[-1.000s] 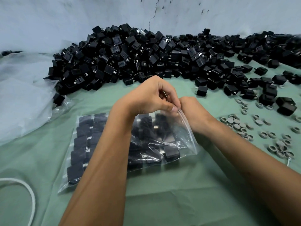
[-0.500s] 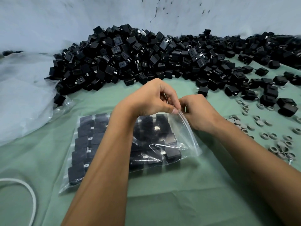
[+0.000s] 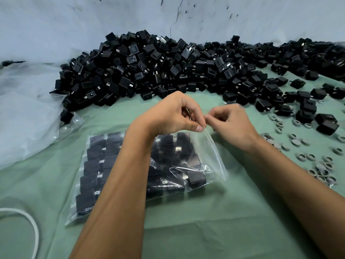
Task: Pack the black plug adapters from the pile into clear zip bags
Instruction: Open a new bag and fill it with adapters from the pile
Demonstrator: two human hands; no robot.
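A clear zip bag (image 3: pixel 211 156) packed with rows of black plug adapters (image 3: pixel 93 165) lies flat on the green cloth (image 3: pixel 205 230) in front of me. My left hand (image 3: pixel 171 116) reaches across it and pinches the bag's far right corner between thumb and forefinger. My right hand (image 3: pixel 233 126) is just to the right, its curled fingertips meeting the left thumb at the same zip edge, slightly blurred. The big pile of black plug adapters (image 3: pixel 168 68) stretches along the wall behind the hands.
Loose adapters (image 3: pixel 306 111) and several grey rings (image 3: pixel 298 157) are scattered at the right. A large crumpled plastic sheet (image 3: pixel 24 113) covers the left side. A white cable loop (image 3: pixel 31 225) lies at the lower left. A pale wall (image 3: pixel 205 19) backs the pile.
Both hands have lifted the bag's corner a little. My right hand shifted right and up, from behind the left hand to beside it.
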